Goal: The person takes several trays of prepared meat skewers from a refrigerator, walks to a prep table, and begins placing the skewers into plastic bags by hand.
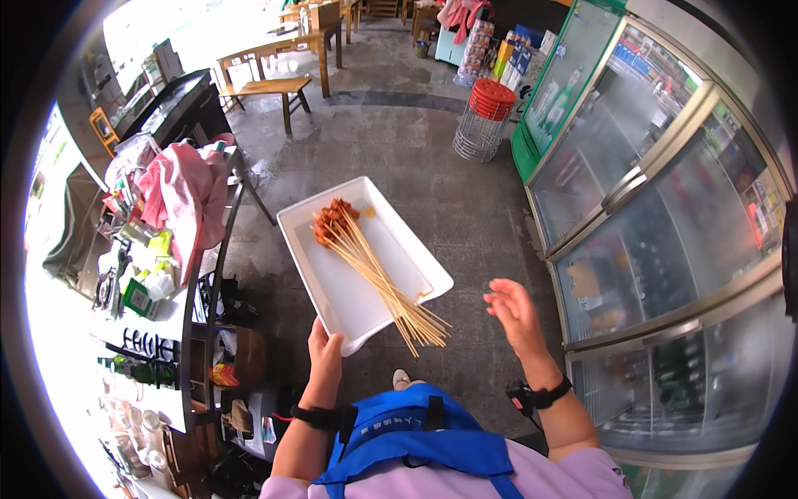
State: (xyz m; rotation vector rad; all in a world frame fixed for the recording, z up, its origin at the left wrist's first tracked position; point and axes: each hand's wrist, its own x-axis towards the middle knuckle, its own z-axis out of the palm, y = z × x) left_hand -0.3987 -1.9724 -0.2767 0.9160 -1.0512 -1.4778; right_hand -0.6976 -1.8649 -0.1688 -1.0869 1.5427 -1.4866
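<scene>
My left hand (pixel 326 353) grips the near left corner of a white plastic tray (pixel 330 299), with the thumb over the rim. In the tray lies a bundle of wooden skewers (pixel 383 277). Reddish marinated meat (pixel 335 219) is on their far ends, near the tray's far left side. The bare stick ends fan out over the near right rim. Some sauce stains the tray's floor beside the meat. To the right of the tray, my right hand (pixel 516 315) hangs in the air, holding nothing, its fingers apart and slightly curled.
Glass-door refrigerators (pixel 629 287) line the right side. A cluttered table (pixel 187 349) with pink cloths (pixel 187 193) runs along the left. Farther ahead stand red stacked stools (pixel 489 106) and a wooden bench (pixel 265 87) on the grey tiled floor (pixel 386 143).
</scene>
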